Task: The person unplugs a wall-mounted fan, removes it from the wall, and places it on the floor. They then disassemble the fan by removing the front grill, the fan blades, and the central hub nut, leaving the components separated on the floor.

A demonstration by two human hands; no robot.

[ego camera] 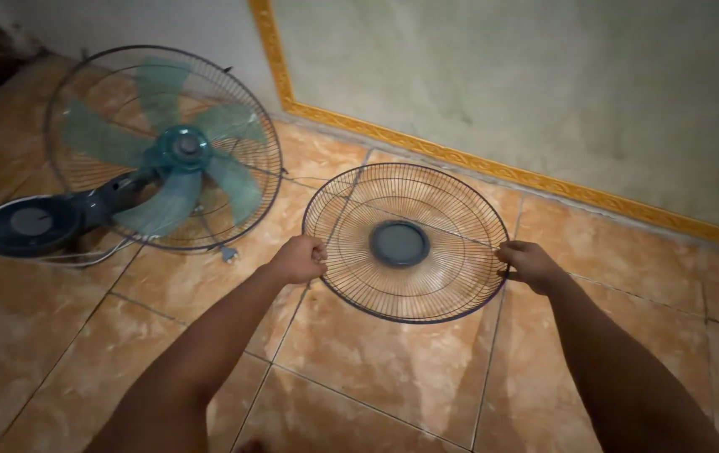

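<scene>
Both hands are holding a round, dark wire fan guard with a solid grey disc at its centre (405, 243), keeping it just above the orange-brown tiled floor (376, 369), near the base of a pale green wall (502, 75) edged with a yellow patterned border strip (544, 180). The left hand (299, 258) is closing as a fist around the rim at the guard's left edge; the right hand (527, 264) is curling its fingers over the rim at the opposite edge, so both are clamped on the outer ring, across from each other. The guard is tilting slightly, its concave face turned up toward the camera. Judgement: the piece looks light, being thin radial wires on a hoop, and fairly stiff at the rim but springy across the span; single wires would probably bend if squeezed or leaned on. The painted wire is likely smooth, so a wrapped-finger grip on the thicker outer ring seems the safest hold, as now, rather than the fine spokes or the centre disc. To the left, well apart from the guard, a dark blue pedestal fan with translucent teal blades (166, 151) is lying on its side on the tiles, its rear grille on, its round base (28, 225) pointing left and a cord with plug (227, 252) trailing beside it.
</scene>
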